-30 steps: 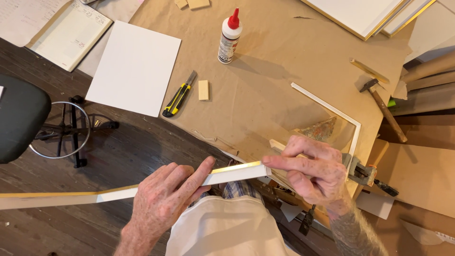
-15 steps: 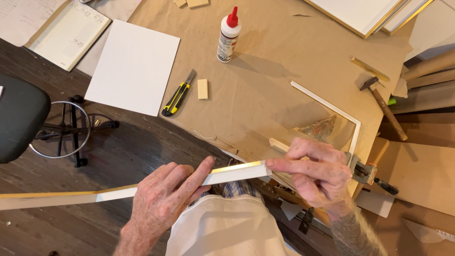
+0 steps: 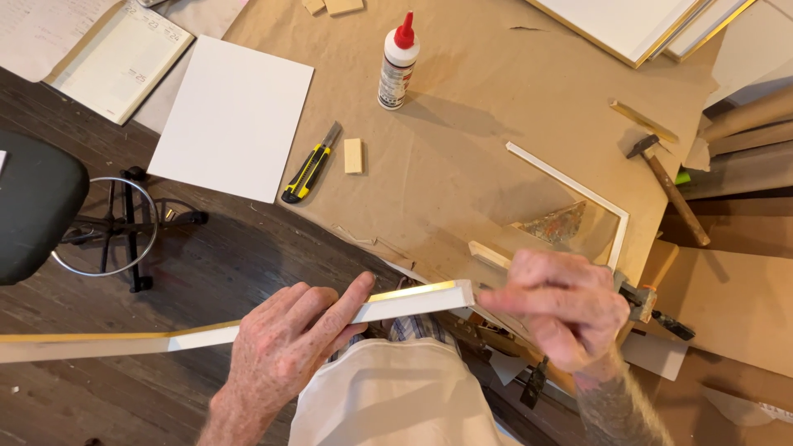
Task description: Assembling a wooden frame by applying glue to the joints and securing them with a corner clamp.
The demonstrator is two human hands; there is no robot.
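My left hand (image 3: pixel 285 351) is wrapped around a long white moulding (image 3: pixel 396 304) with a gold edge, held level over the desk (image 3: pixel 462 173) edge and my lap. My right hand (image 3: pixel 562 310) sits at its cut end, fingers curled; I cannot tell if it grips. A knife (image 3: pixel 310 165) and glue bottle (image 3: pixel 398 62) lie farther up the desk.
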